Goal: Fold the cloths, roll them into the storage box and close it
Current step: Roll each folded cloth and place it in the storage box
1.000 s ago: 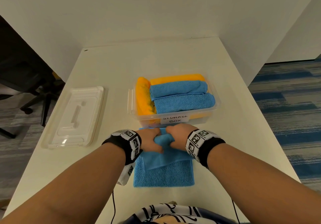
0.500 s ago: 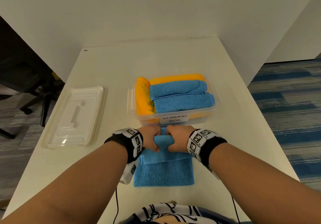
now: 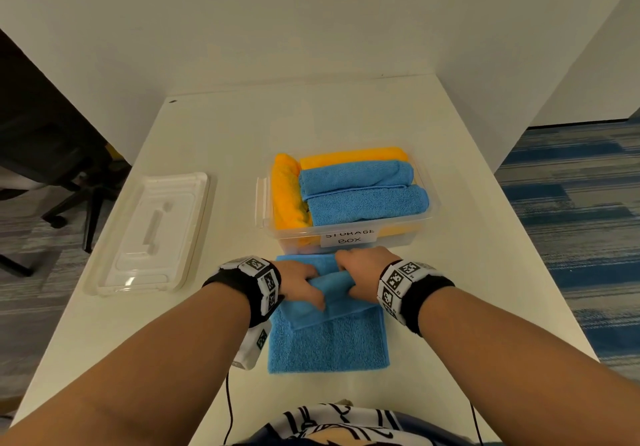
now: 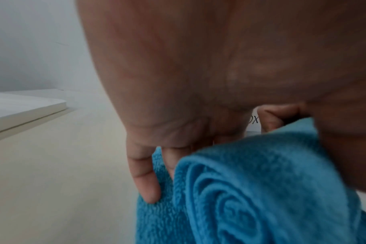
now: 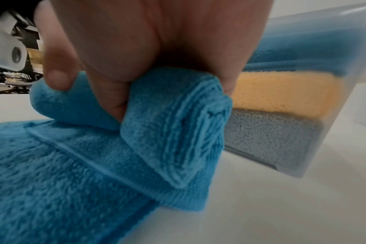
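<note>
Reaching forward side by side over the white bench [image 3: 214,134] in the head view, the left hand [image 3: 300,281] and right hand [image 3: 363,265] are curled onto the rolled far end of a blue cloth [image 3: 329,345]. The roll's long axis runs left to right, and the flat unrolled part lies toward the person. Just beyond it stands the open storage box [image 3: 349,237], in which rolled orange and blue cloths are packed. The lid [image 3: 149,234] lies flat, apart to the left.

In the left wrist view, the fingers [image 4: 144,178] are pressed onto the cloth beside the roll's spiral end.

In the right wrist view, the roll is clamped between thumb and fingers, close beside the box wall.
</note>
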The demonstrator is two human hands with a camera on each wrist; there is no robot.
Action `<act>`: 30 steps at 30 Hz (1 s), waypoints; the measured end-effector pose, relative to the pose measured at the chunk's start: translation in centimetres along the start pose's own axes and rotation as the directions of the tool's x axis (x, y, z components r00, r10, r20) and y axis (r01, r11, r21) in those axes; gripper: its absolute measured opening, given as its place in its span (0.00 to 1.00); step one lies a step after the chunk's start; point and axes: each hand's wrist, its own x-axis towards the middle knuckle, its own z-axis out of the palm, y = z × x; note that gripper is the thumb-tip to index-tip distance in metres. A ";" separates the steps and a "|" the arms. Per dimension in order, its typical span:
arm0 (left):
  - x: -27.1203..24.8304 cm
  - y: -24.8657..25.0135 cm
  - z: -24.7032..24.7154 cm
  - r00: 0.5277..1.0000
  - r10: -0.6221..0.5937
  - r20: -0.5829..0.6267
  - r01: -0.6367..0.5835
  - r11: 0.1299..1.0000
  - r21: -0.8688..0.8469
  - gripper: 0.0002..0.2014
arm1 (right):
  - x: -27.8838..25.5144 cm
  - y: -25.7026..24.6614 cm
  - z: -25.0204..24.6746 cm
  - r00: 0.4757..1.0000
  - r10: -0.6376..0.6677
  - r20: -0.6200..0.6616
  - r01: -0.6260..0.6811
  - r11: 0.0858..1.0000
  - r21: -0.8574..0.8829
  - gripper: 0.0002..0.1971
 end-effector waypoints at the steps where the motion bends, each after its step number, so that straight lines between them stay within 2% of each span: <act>1: 0.0 0.0 0.0 1.000 -0.006 0.006 0.006 1.000 0.014 0.25 | 0.0 0.0 0.0 1.000 -0.001 -0.004 0.001 1.000 -0.006 0.14; 8: 0.4 0.5 -0.1 0.999 0.035 -0.032 -0.030 0.989 0.142 0.25 | 0.0 -0.4 0.3 0.997 0.039 0.072 -0.045 0.996 0.076 0.20; 11: 0.3 0.6 -0.3 0.997 0.051 -0.051 -0.041 0.983 0.180 0.24 | -0.1 -0.3 0.2 0.985 0.033 0.167 -0.045 0.997 0.064 0.28; 15: 0.2 0.3 -0.4 0.994 0.069 -0.084 -0.052 0.981 0.185 0.21 | -0.2 -0.5 0.0 0.965 0.032 0.261 -0.075 0.985 0.158 0.29; 18: 0.2 0.3 -0.5 0.987 0.086 -0.134 -0.062 0.983 0.172 0.21 | -0.3 -0.5 -0.3 0.963 0.045 0.265 -0.112 0.963 0.246 0.26; 22: -0.3 0.9 -1.1 0.977 0.118 -0.175 -0.086 0.979 0.183 0.26 | -0.3 -0.5 -1.1 0.966 0.075 0.248 -0.136 0.961 0.241 0.28; 24: -0.8 0.9 -1.7 0.978 0.118 -0.173 -0.092 0.985 0.149 0.30 | -0.3 -0.5 -1.6 0.972 0.081 0.219 -0.133 0.962 0.236 0.28; 27: -1.5 1.0 -3.0 0.979 0.127 -0.159 -0.115 0.990 0.079 0.30 | -0.3 -0.4 -3.0 0.980 0.081 0.183 -0.113 0.979 0.173 0.25; 30: -2.5 1.1 -4.6 0.992 0.106 -0.071 -0.107 0.994 -0.016 0.32 | -0.5 -0.2 -5.1 0.982 0.084 0.172 -0.110 0.983 0.148 0.22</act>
